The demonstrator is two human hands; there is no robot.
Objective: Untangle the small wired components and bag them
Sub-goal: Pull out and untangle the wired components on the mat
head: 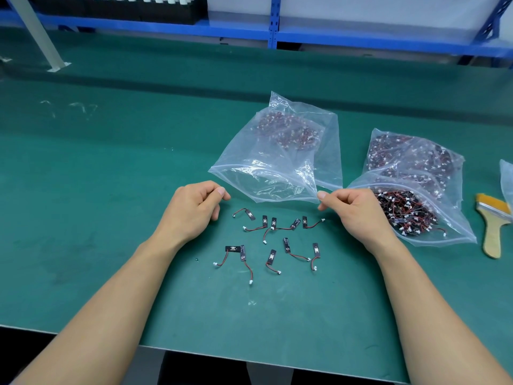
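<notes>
Several small wired components (232,248), black strips with red-and-black leads and white plugs, lie spread apart on the green mat (111,190) between my hands. Just beyond them lies a clear zip bag (266,168) with its mouth toward me and a clump of components at its far end. My right hand (352,212) pinches the right corner of that bag's mouth between thumb and forefinger. My left hand (191,209) hovers near the left side of the mouth, fingers loosely curled, holding nothing. An open bag (410,215) full of tangled components sits by my right hand.
Another filled bag (402,154) lies behind the tangled one. A yellow-bristled wooden brush (492,232) lies at the far right beside the edge of one more bag (506,179). A blue shelf frame (273,26) runs along the back. The table's front edge (222,357) is close.
</notes>
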